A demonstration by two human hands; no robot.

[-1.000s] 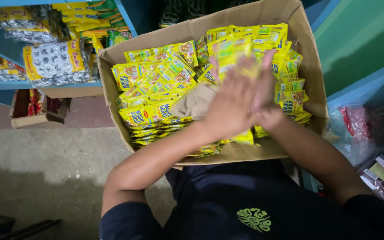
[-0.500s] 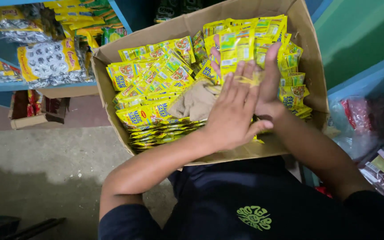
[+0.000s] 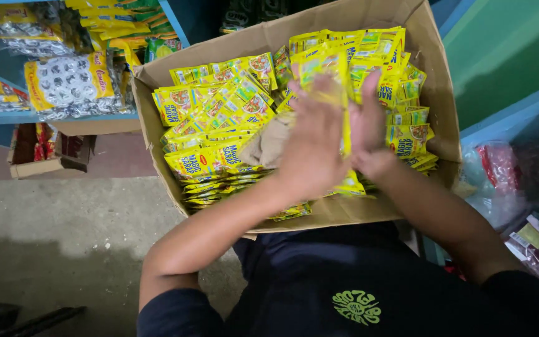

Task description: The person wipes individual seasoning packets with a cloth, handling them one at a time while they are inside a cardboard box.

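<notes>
My left hand [image 3: 313, 150] and right hand [image 3: 369, 125] press flat together on a strip of glossy yellow sachets [image 3: 335, 78], upright above the middle of an open cardboard box [image 3: 435, 93] packed with matching crinkly sachet stacks [image 3: 219, 118].

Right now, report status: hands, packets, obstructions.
Left hand and right hand pressed flat on a stack of yellow sachets between them. Cardboard box full of sachets. Nothing in the way.

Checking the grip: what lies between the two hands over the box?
In the head view, an upright stack of yellow sachets is pressed between left hand and right hand.
</notes>
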